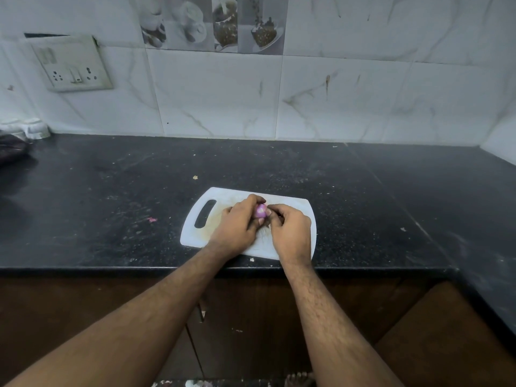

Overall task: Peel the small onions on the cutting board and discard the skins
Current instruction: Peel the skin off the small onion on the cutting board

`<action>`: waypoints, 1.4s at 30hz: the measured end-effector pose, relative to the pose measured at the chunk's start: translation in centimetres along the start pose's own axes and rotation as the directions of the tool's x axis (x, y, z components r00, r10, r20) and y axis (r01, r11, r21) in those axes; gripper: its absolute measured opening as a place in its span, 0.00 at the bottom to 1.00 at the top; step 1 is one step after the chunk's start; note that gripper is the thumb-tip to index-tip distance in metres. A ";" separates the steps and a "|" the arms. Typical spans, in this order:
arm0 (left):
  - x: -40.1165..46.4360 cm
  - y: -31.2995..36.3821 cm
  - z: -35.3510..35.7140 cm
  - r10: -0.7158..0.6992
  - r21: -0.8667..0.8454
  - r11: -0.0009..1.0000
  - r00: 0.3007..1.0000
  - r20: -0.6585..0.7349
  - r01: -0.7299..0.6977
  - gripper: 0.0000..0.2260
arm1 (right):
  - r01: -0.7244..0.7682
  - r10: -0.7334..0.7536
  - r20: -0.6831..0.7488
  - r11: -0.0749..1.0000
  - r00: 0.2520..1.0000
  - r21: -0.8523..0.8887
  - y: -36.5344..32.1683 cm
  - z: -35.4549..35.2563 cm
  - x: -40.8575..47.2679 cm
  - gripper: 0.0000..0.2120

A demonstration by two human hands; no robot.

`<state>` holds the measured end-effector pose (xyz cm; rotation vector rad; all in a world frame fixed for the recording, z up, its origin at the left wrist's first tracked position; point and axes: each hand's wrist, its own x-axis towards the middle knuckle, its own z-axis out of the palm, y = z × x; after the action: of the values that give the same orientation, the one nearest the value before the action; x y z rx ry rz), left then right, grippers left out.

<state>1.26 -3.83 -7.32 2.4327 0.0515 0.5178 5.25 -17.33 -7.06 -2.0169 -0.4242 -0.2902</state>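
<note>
- Over white cutting board (290, 208) on black counter (111, 196): small purple onion (260, 210) gripped by left hand (237, 227), fingers curled round it.
- Right hand (290, 233) fingers pinched at onion's side.

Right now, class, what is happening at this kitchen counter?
A person stands at a dark counter and works on one small purple onion with both bare hands, above a white cutting board. The left hand is curled round the onion and holds it, while the right hand pinches at its side, seemingly pulling at the skin. The part of the onion that shows looks glossy and partly peeled. No other onions show on the board. A small pink scrap lies on the counter left of the board.
</note>
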 end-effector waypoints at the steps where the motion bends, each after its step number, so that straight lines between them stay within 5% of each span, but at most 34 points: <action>1: -0.1 0.1 0.0 -0.005 -0.009 1.000 1.000 0.006 0.005 0.15 | -0.007 0.007 0.004 1.000 1.000 -0.005 -0.1 0.0 0.0 0.09; 22: -0.3 0.5 -0.1 0.003 -0.133 0.991 1.000 0.023 0.000 0.16 | -0.033 0.033 -0.021 0.999 0.999 -0.008 0.0 0.2 0.3 0.04; 30: -0.3 0.5 -0.1 0.013 -0.141 0.990 1.000 0.025 -0.010 0.15 | -0.134 0.134 -0.009 0.970 0.991 -0.201 -0.3 0.4 0.6 0.07; 36: -0.1 0.1 0.2 0.022 -0.137 0.990 1.000 0.000 -0.022 0.14 | -0.058 0.060 -0.042 0.998 0.997 0.031 0.0 0.3 0.4 0.08; 42: 0.0 -0.2 0.4 0.010 -0.171 0.985 1.000 -0.014 -0.013 0.13 | -0.004 0.004 -0.018 1.000 1.000 0.009 0.5 0.4 0.6 0.05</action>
<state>1.40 -3.91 -7.69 2.2637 -0.0016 0.5214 6.03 -17.08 -7.47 -2.0045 -0.4092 -0.3037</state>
